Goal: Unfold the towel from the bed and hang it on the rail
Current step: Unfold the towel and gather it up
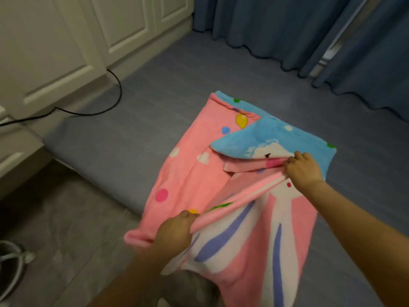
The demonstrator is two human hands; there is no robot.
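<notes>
A pink and blue towel (190,173) with coloured dots, white clouds and a rabbit picture lies partly folded on the grey-blue bed (137,134). My left hand (174,231) grips a pink edge of the towel near the bed's front edge. Farther right, my right hand (302,169) pinches the same edge, pulled taut between the two hands. A blue corner is folded over just behind my right hand. No rail is in view.
White cabinet doors (73,41) stand at the back left, with a black cable (110,107) running onto the bed. Blue curtains (287,29) hang along the far side. A grey floor (55,229) lies at the lower left, with a pale object (11,262) at the edge.
</notes>
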